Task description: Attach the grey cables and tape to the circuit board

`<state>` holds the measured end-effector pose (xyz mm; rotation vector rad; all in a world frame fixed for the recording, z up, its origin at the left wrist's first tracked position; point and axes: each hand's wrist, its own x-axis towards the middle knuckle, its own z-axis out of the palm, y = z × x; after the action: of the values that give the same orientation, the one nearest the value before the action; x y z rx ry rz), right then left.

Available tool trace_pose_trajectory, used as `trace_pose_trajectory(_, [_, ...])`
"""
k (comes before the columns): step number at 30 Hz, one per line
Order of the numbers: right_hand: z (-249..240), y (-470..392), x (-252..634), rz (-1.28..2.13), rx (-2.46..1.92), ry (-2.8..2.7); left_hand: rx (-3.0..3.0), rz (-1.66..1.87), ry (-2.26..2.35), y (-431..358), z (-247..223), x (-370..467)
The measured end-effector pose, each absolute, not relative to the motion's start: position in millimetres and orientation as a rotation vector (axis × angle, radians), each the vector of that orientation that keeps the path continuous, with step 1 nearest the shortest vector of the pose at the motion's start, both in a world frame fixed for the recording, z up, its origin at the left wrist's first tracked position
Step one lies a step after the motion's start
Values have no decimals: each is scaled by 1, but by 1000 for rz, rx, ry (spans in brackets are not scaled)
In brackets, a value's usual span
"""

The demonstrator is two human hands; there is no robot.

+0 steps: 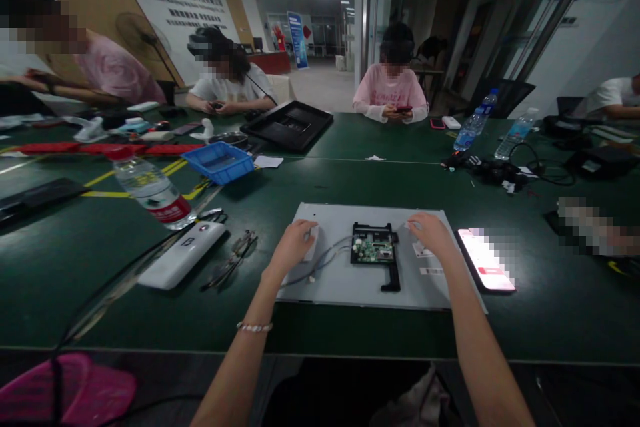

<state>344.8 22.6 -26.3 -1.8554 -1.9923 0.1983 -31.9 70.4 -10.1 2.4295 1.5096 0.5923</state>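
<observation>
A flat grey metal panel [330, 287] lies on the green table in front of me, like the back of a display. At its middle sits a green circuit board [373, 250] in a black plastic frame [393, 277]. Grey cables [325, 257] run from the board toward the panel's left side. Over that left side is my left hand [294, 245], its fingers curled beside a white piece [312, 245]. My right hand [431, 232] is above the right side, fingertips pinched near a white label [424, 251]. What either pinch holds, if anything, is too small to make out.
Left of the panel lie eyeglasses [233, 260], a white power bank [185, 257] and a tilted water bottle [153, 190]. A lit phone [485, 260] is at right. Farther back are a blue tray [220, 163] and a black display housing [290, 125]. Several people sit around the table.
</observation>
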Motion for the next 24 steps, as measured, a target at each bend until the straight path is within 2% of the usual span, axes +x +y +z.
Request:
trace_pose_trajectory(5, [-30,23,346,209,-1842,-1995,2311,672,1569,72,-9,-26])
trace_pose_trajectory(14, [-22,22,340,114,-1748,-1909,2029,1039,1477,51,27,-23])
trace_pose_trajectory(19, [-9,13,323,45,-1572,-1877,2063,970,1482,40,7,-18])
trace_pose_trajectory(24, [-9,3,328,33,-1657,-1967,2088,916,1563,44,-15,-26])
